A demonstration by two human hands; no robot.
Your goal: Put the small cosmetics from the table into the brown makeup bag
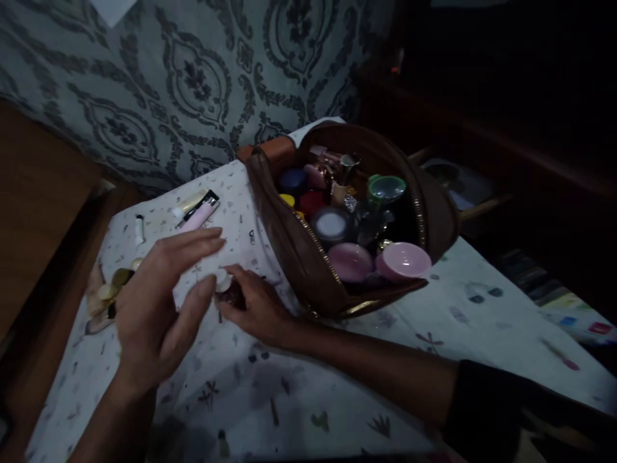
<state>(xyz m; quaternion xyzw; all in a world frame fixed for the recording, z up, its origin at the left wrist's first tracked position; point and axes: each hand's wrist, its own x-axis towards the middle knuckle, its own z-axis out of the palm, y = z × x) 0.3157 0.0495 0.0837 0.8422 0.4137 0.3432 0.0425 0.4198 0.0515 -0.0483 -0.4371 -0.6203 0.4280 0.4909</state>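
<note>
— Brown pouch [289, 257], unzipped and packed with jars, is seen in the head view just right of centre. What could be upset from here?

— A spill from the small bottle [232, 294] is judged the main risk. It is gripped low down by the right hand [258, 310], whose fingers [237, 273] are closed round its dark body, with the base at or close to the printed cloth of the desk [482, 321]. If the white cap [222, 280] were pushed sideways rather than turned, the bottle could be tilted out of that low grip. The cloth could then be stained.

— Could anything else be struck?

— The pouch wall lies near the right wrist, so a jolt there might rock the pink-lidded jars [403, 260] at its lower right rim. The light is dim, and whether the cap is loose cannot be told.

— Where is the bottle placed relative to the fingers?

— It is enclosed by the right fingers at centre left of the frame. The left hand [154, 308] is held open above and to its left, fingers spread wide and holding nothing. Its thumb tip is set against or just beside the cap. Tubes [197, 209] are laid well apart, towards the upper left.
</note>
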